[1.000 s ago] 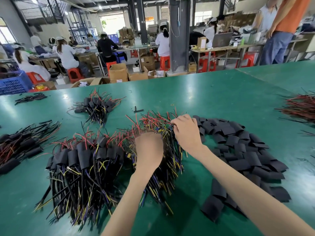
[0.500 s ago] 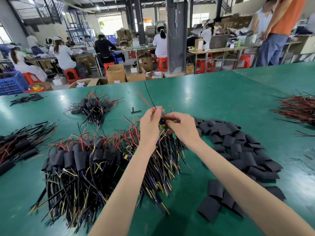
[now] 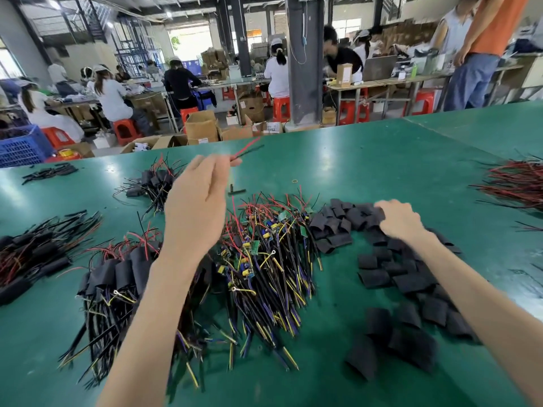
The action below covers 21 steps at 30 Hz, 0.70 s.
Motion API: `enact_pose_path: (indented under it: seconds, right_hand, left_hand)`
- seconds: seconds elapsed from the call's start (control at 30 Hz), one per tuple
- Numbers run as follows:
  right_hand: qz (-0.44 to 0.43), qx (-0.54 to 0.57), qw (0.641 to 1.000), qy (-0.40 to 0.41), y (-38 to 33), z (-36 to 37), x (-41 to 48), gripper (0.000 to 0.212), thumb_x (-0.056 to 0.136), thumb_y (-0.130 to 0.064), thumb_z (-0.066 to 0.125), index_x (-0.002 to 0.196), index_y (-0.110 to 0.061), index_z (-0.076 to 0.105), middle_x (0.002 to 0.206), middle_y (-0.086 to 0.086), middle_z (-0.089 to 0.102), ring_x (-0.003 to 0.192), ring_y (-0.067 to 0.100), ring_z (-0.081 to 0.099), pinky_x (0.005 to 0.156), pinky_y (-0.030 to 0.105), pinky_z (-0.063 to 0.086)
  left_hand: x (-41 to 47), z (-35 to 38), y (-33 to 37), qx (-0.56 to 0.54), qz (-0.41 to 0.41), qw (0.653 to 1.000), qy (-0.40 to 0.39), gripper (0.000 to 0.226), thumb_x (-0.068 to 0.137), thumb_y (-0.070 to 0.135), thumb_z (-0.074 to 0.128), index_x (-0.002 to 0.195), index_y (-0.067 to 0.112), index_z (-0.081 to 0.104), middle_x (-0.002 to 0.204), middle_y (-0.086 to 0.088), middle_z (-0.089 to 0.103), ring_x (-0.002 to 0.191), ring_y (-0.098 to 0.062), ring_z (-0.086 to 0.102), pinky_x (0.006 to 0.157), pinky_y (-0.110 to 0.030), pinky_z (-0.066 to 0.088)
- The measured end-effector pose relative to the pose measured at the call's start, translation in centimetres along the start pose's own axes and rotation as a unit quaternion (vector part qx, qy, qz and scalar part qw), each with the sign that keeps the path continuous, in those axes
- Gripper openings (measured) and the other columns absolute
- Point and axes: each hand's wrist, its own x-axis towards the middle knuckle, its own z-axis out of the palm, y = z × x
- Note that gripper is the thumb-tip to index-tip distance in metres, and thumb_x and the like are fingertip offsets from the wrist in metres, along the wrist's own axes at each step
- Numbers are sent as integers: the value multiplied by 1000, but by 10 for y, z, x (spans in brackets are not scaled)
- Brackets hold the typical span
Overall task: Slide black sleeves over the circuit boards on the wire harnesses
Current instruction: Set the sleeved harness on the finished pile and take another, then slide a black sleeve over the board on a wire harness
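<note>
View: head camera, the only one.
Left hand [image 3: 197, 207]: raised above the piles, thumb and fingers pinching the held harness [image 3: 246, 151] by its red and black leads, which stick out beyond the fingertips. Its board is hidden behind the hand.
Right hand [image 3: 401, 220]: off to the right and lower, fingers curled down onto the black sleeves [image 3: 411, 277]. Blur hides whether one is pinched.
Bare harnesses [image 3: 264, 277]: heaped between the hands, green circuit boards [image 3: 255, 245] uncovered.
Sleeved harnesses [image 3: 117, 274]: under the left forearm, on the green table [image 3: 367, 160].
Step in hand: probably fetching a sleeve for the lifted harness.
Next move: separate one sleeve from the pile, bring it to the left hand, open its mouth and thread the leads through before sliding it over the board.
</note>
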Motion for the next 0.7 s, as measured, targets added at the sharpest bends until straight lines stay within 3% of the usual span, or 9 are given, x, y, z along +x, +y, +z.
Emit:
enact_pose_path:
  seconds: [0.07, 0.13, 0.23, 0.37, 0.47, 0.53, 0.6, 0.67, 0.7]
  right_hand:
    - [-19, -52, 997, -60, 14, 4, 5, 49, 87, -4, 49, 135, -17, 45, 132, 17, 47, 121, 37, 43, 97, 42, 39]
    - [-57, -81, 993, -66, 19, 7, 8, 45, 87, -2, 51, 132, -9, 48, 125, 19, 51, 116, 36, 48, 96, 37, 39]
    - [-71, -95, 992, -48, 19, 7, 11, 34, 85, -6, 60, 118, 1, 56, 115, 19, 57, 107, 35, 54, 91, 36, 42]
    - [-61, -100, 990, -81, 14, 6, 8, 41, 82, -23, 70, 115, -3, 56, 121, 18, 48, 112, 34, 48, 91, 39, 44]
    - [-19, -110, 990, -81, 10, 6, 4, 46, 82, -26, 70, 119, -8, 50, 126, 17, 43, 120, 34, 40, 97, 42, 40]
    - [-7, -124, 992, -35, 7, 5, -2, 45, 83, -24, 68, 117, -6, 46, 124, 15, 47, 119, 33, 41, 95, 44, 39]
    - [-26, -105, 992, 70, -1, 3, -11, 39, 83, -20, 67, 112, -5, 46, 117, 14, 54, 112, 32, 48, 90, 42, 41]
    - [-81, -11, 984, 157, -15, 2, -27, 34, 81, -16, 70, 107, -8, 50, 106, 11, 61, 98, 28, 54, 81, 38, 39]
    - [-121, 57, 978, 163, -26, 3, -37, 33, 79, -15, 72, 105, -10, 52, 102, 9, 63, 93, 26, 56, 80, 37, 39]
  left_hand:
    - [-7, 4, -6, 64, 22, 997, -41, 29, 101, 27, 39, 106, 23, 67, 87, 9, 60, 66, -11, 49, 58, -32, 36]
    - [-17, 20, -13, 95, 5, 991, -98, 25, 99, 27, 43, 102, 24, 68, 85, 13, 61, 65, -7, 50, 57, -26, 36]
    - [-43, 50, -25, 45, -34, 985, -162, 20, 98, 24, 47, 99, 23, 67, 81, 12, 66, 55, 4, 49, 55, -23, 38]
    - [-78, 84, -37, -31, -58, 979, -192, 19, 98, 15, 49, 98, 17, 67, 77, 12, 66, 51, 10, 48, 51, -9, 32]
    - [-99, 100, -41, -54, -86, 978, -180, 20, 99, 17, 46, 99, 19, 66, 77, 13, 65, 49, 3, 45, 50, -16, 29]
    - [-108, 106, -45, -70, -106, 979, -157, 20, 99, 17, 46, 100, 20, 66, 78, 13, 64, 52, 0, 46, 53, -22, 32]
    - [-114, 109, -47, -67, -109, 981, -142, 20, 99, 17, 47, 100, 21, 66, 77, 15, 63, 55, 1, 48, 54, -19, 33]
    - [-116, 110, -48, -79, -106, 982, -132, 19, 98, 16, 48, 100, 21, 66, 76, 15, 63, 53, 2, 47, 52, -14, 29]
    - [-117, 110, -48, -93, -106, 982, -125, 18, 98, 15, 49, 99, 20, 67, 75, 15, 63, 51, 3, 46, 51, -12, 28]
